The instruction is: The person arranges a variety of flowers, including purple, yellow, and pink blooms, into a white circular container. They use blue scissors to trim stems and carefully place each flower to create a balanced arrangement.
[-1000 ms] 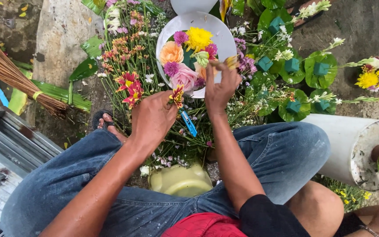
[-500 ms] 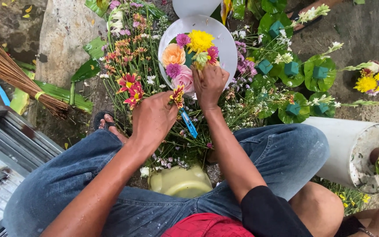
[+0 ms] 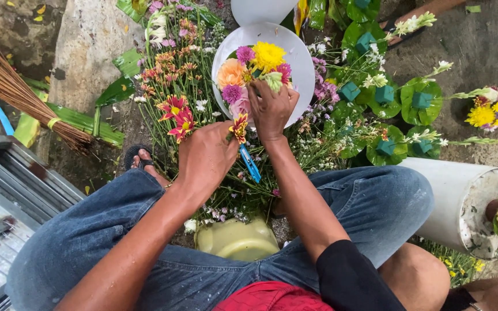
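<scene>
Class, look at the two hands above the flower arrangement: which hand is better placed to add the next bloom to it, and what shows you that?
Probably the left hand: it already holds a red-and-yellow flower beside a blue-handled tool, just below the white plate. The right hand is occupied, fingers resting on the arrangement.

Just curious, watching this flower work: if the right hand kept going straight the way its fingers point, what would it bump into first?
The right hand points up the picture into the flower cluster on the white plate; it would probably meet the pale green bud at its fingertips first.
</scene>
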